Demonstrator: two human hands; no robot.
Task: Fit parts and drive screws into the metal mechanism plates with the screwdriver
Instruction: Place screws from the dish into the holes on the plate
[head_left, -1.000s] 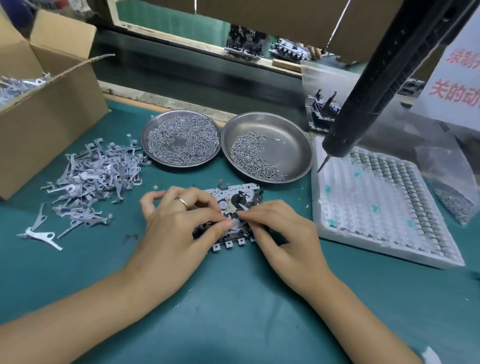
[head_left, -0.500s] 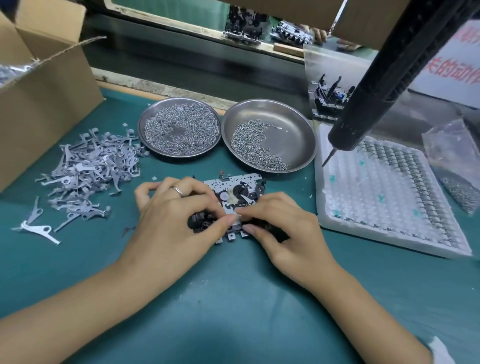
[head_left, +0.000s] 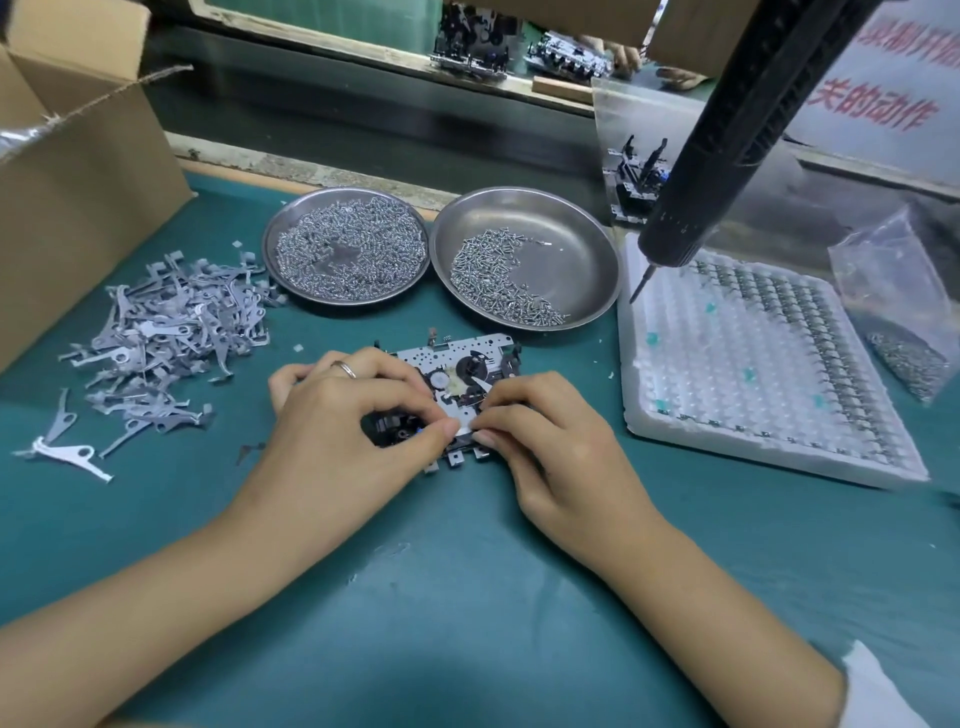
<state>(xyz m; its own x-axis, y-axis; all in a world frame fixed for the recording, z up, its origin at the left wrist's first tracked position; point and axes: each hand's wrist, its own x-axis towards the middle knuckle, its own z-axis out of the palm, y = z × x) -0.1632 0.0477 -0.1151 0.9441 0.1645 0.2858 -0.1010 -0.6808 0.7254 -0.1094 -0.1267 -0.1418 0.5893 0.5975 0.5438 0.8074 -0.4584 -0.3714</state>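
While the perforated metal mechanism plate (head_left: 457, 379) lies flat on the green table (head_left: 467, 597), both hands curl over it. Left hand (head_left: 337, 431) and right hand (head_left: 561, 447) pinch a small part at its near edge, fingertips touching.

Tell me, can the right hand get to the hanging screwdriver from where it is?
Probably yes. The right hand is busy pinching a small part at the mechanism plate, but nothing stands between it and the screwdriver hanging up to its right.

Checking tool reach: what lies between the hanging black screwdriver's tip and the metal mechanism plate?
Head view: the shallow round steel dish of screws, then bare green mat, between black screwdriver and mechanism plate.
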